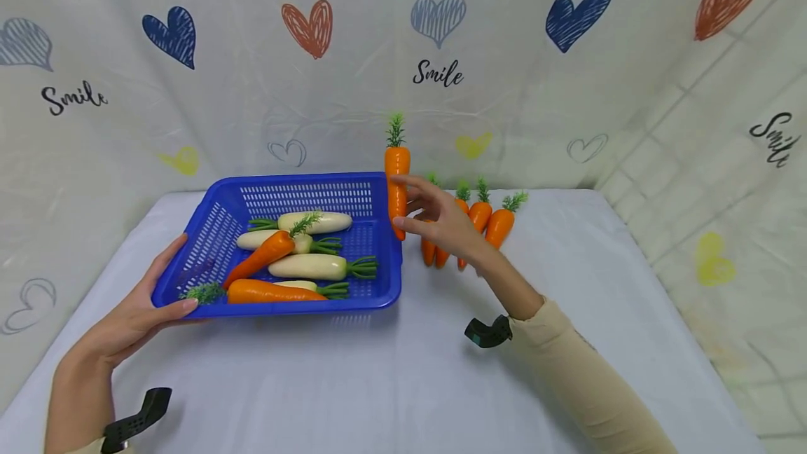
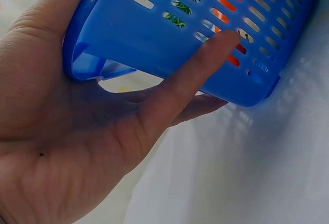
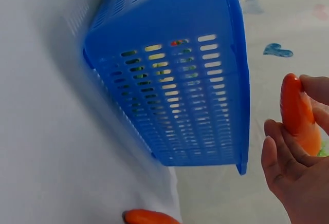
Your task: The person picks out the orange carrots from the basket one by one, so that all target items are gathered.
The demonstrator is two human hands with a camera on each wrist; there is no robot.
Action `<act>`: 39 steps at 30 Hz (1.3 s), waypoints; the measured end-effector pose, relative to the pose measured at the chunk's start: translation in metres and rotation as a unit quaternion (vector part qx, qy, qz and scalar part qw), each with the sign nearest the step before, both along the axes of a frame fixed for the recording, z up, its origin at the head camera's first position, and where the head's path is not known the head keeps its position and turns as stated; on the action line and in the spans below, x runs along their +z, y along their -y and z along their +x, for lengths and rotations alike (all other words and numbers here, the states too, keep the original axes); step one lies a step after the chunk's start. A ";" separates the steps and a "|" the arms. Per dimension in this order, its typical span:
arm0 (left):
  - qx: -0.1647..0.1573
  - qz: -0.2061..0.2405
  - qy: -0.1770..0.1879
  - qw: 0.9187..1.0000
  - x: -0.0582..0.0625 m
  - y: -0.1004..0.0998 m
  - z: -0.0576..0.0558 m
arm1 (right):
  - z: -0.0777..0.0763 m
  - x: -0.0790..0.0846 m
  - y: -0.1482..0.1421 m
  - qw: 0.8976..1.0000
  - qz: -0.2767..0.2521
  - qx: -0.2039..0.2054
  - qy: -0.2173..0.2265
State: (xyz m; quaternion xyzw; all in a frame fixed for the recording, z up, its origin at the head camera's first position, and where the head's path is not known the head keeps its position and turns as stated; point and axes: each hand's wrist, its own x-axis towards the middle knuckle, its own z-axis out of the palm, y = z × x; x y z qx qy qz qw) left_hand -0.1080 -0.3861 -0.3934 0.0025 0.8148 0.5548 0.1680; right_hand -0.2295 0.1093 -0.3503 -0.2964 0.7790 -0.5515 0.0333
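My left hand grips the left front corner of a blue plastic basket, thumb over the rim and fingers under and along the slotted wall. Inside lie several white radishes with green stems and two orange carrots. At the basket's right edge my right hand pinches another carrot between thumb and fingers. That carrot is upright, leafy top up and tip down, beside the rim. In the right wrist view the held carrot is above the rim level, apart from the basket wall.
Several more carrots lie on the white-covered table to the right of the basket, partly behind my right hand. A pale curtain printed with hearts and "Smile" hangs behind the table. Each wrist wears a black camera mount.
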 end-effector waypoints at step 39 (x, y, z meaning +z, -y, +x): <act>0.004 0.001 -0.004 1.000 -0.002 0.001 0.001 | 0.001 -0.021 -0.067 0.996 -0.009 -0.077 0.032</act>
